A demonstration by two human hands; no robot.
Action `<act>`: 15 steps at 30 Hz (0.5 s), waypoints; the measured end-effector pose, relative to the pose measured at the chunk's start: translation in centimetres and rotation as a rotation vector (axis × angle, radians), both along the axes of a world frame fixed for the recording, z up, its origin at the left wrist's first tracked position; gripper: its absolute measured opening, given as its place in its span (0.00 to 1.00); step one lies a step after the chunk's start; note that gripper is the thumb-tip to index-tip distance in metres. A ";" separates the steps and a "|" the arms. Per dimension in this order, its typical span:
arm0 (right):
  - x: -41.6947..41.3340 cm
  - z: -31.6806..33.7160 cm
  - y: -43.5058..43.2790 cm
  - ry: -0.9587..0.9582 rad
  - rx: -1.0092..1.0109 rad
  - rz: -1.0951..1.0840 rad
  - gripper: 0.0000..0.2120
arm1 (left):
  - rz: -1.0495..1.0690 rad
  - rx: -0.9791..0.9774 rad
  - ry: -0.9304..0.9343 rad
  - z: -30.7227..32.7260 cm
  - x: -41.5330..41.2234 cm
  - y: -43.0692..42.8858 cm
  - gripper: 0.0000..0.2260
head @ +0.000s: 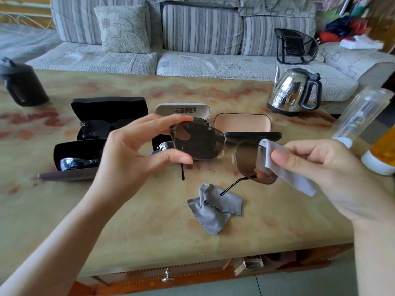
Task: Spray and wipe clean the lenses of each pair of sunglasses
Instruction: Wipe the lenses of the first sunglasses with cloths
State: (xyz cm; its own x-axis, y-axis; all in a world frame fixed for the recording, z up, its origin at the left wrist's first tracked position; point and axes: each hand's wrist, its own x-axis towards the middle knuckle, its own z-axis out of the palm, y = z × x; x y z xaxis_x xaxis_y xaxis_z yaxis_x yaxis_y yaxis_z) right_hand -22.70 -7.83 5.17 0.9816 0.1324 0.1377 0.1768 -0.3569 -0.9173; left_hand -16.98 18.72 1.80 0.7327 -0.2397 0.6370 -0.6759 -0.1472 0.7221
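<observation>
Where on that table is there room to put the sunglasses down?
The near table edge, in front of the grey cloth, is bare, as is the far strip between the black jug and kettle. The middle row of open cases is crowded, and bottles line the right side.

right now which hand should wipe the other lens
Right. The right hand pinches the white cloth over one lens of the sunglasses; the left hand only steadies the frame by the other lens.

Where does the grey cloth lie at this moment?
In the head view, the grey cloth lies crumpled on the table, near the middle, just below the held sunglasses.
</observation>
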 end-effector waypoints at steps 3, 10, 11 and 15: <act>0.1 0.0 0.1 -0.003 0.015 0.020 0.19 | 0.009 0.009 0.012 0.0 0.0 0.0 0.22; 0.5 0.3 2.1 0.066 0.021 0.081 0.11 | -0.027 0.077 0.044 -0.3 -0.4 -0.6 0.22; 0.6 0.4 2.4 0.068 0.011 0.086 0.12 | -0.034 0.088 0.042 -0.3 -0.5 -0.6 0.22; 0.7 0.4 2.8 0.066 -0.002 0.068 0.15 | -0.048 0.079 0.041 -0.3 -0.5 -0.6 0.23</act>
State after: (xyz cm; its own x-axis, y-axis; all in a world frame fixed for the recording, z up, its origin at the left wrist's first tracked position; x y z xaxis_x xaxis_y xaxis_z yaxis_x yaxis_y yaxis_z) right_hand -22.02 -5.02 5.54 0.9772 0.1996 0.0725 0.1398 -0.3477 -0.9271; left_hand -17.45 18.13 1.46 0.7443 -0.3234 0.5843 -0.6535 -0.1725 0.7370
